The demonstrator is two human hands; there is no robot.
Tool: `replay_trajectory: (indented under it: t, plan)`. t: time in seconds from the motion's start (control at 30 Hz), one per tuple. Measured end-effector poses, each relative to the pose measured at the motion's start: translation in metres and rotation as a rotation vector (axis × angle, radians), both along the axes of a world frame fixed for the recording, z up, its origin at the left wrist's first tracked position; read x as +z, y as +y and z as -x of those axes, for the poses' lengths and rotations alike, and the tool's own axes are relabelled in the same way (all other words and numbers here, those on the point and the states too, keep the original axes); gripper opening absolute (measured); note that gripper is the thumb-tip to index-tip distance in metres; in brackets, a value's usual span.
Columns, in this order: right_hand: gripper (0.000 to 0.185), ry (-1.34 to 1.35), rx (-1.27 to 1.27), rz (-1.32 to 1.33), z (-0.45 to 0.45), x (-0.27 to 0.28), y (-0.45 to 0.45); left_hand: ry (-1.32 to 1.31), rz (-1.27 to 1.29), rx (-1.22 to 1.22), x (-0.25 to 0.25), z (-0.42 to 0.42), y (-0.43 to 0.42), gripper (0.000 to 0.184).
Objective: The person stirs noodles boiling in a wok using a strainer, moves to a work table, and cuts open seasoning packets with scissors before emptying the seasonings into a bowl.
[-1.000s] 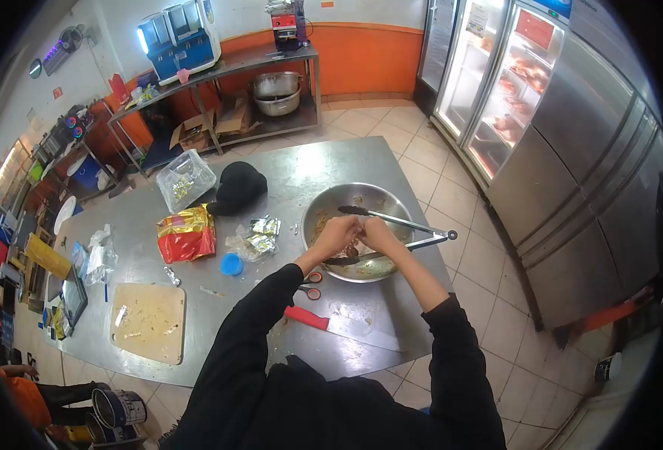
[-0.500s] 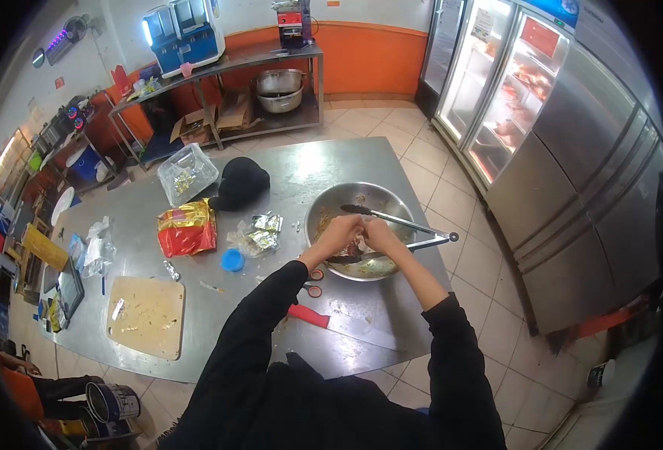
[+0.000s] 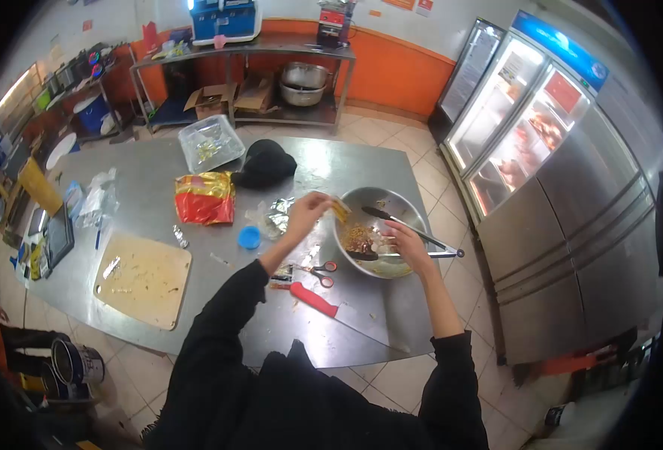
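A steel mixing bowl (image 3: 401, 204) stands at the table's right side with a brown, crumbly food mix (image 3: 357, 237) in it. Black-tipped tongs (image 3: 440, 244) lie spread across it, their hinge end past the right rim. My left hand (image 3: 309, 214), at the bowl's left rim, pinches a small yellow packet (image 3: 340, 211). Over the right part of the bowl, close to the tongs, is my right hand (image 3: 405, 244), fingers apart and nothing visible in them. Scissors (image 3: 322, 274) and a red-handled knife (image 3: 314, 298) lie in front of the bowl.
On the steel table (image 3: 256, 337) are a cutting board (image 3: 144, 281), a red and gold bag (image 3: 205, 199), a black cap (image 3: 266, 163), a clear plastic tub (image 3: 210, 144), a blue lid (image 3: 249, 238) and foil wrappers (image 3: 279, 214). Glass-door fridges (image 3: 511, 127) stand at right.
My hands, together over the bowl before, are now apart: the left has moved to the left rim with the yellow packet, the right toward the right. The view has shifted.
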State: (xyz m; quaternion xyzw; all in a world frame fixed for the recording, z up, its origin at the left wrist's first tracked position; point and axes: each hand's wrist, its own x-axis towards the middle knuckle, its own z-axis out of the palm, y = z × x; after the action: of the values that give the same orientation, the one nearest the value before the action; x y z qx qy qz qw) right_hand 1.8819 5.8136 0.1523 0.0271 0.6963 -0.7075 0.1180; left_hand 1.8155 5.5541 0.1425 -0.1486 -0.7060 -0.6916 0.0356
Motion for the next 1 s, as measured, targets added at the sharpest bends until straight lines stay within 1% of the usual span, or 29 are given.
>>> replay_trajectory:
  t: [0.03,0.13,0.17,0.2,0.27,0.3,0.33,0.37,0.4,0.43,0.47,0.5,0.57,0.6,0.67,0.7,0.73,0.77,0.8,0.83,0.9,0.97,1.0]
  plan:
    - [0.029,-0.05,-0.024,0.099,-0.006,-0.002,-0.005,-0.142,-0.17,0.012,0.006,-0.011,-0.03,0.022]
    - [0.032,-0.034,-0.038,0.285,-0.035,0.01,-0.038,-0.277,-0.453,0.188,0.021,-0.068,-0.141,0.025]
    - [0.033,-0.034,-0.064,0.327,-0.041,0.005,-0.044,-0.296,-0.543,0.281,0.023,-0.093,-0.18,0.026]
    - [0.034,-0.044,-0.085,0.367,-0.046,0.0,-0.051,-0.3,-0.552,0.356,0.013,-0.118,-0.221,0.026]
    - [0.036,-0.033,-0.135,0.437,-0.066,0.007,-0.081,-0.191,-0.817,0.613,-0.01,-0.182,-0.304,0.027]
    - [0.037,-0.034,-0.117,0.542,-0.072,-0.001,-0.09,-0.19,-0.824,0.696,-0.025,-0.219,-0.344,0.027]
    - [0.037,-0.04,-0.166,0.571,-0.082,-0.001,-0.106,-0.12,-0.892,0.881,-0.048,-0.254,-0.379,0.026]
    - [0.037,-0.057,-0.158,0.571,-0.086,-0.013,-0.115,-0.043,-0.955,1.056,-0.07,-0.287,-0.408,0.025]
    - [0.036,-0.07,-0.161,0.567,-0.09,-0.022,-0.125,-0.037,-0.959,1.11,-0.093,-0.318,-0.435,0.025]
    - [0.036,-0.096,-0.127,0.556,-0.093,-0.027,-0.142,-0.099,-1.023,1.27,-0.118,-0.346,-0.458,0.024]
    - [0.036,-0.149,-0.17,0.524,-0.099,-0.03,-0.158,-0.168,-1.085,1.42,-0.144,-0.369,-0.476,0.023]
    - [0.036,-0.194,-0.216,0.492,-0.103,-0.032,-0.172,-0.17,-1.09,1.448,-0.17,-0.387,-0.492,0.023]
    - [0.035,-0.229,-0.223,0.426,-0.102,-0.037,-0.195,-0.33,-1.118,1.636,-0.22,-0.399,-0.519,0.02]
    - [0.034,-0.259,-0.251,0.366,-0.097,-0.038,-0.206,-0.32,-1.135,1.643,-0.24,-0.398,-0.529,0.02]
    - [0.034,-0.26,-0.227,0.354,-0.088,-0.039,-0.23,-0.444,-1.097,1.605,-0.275,-0.392,-0.548,0.022]
    - [0.034,-0.27,-0.219,0.35,-0.086,-0.04,-0.241,-0.446,-1.106,1.606,-0.289,-0.386,-0.556,0.022]
    - [0.034,-0.263,-0.217,0.347,-0.084,-0.04,-0.255,-0.42,-1.063,1.582,-0.3,-0.374,-0.563,0.026]
    - [0.034,-0.271,-0.21,0.283,-0.084,-0.04,-0.266,-0.397,-1.017,1.555,-0.309,-0.364,-0.57,0.029]
    - [0.034,-0.276,-0.206,0.221,-0.083,-0.041,-0.278,-0.394,-1.024,1.546,-0.317,-0.357,-0.579,0.029]
    - [0.034,-0.264,-0.213,0.218,-0.082,-0.042,-0.291,-0.525,-0.956,1.496,-0.328,-0.351,-0.587,0.036]
    - [0.036,-0.266,-0.181,0.107,-0.092,-0.04,-0.31,-0.696,-0.89,1.401,-0.355,-0.348,-0.585,0.042]
    - [0.03,-0.141,-0.09,-0.083,-0.1,-0.036,-0.327,-0.538,-0.983,1.136,-0.387,-0.356,-0.593,0.048]
    - [0.03,-0.138,-0.133,-0.094,-0.101,-0.036,-0.318,-0.577,-0.975,1.255,-0.415,-0.368,-0.606,0.045]
